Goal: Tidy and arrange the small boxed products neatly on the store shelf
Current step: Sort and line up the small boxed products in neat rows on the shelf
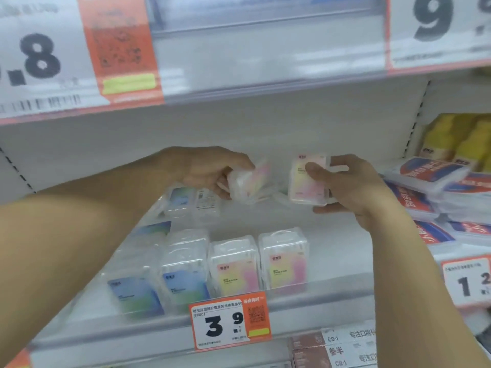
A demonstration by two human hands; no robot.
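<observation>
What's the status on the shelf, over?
Left hand grips a blurred pink box. Right hand holds another. Shelf gap behind front row open.

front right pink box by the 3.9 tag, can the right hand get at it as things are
Probably not right away. The way down to the front right pink box looks free, nothing lies over it, but the right hand already grips another pink box, so its fingers are taken.
</observation>
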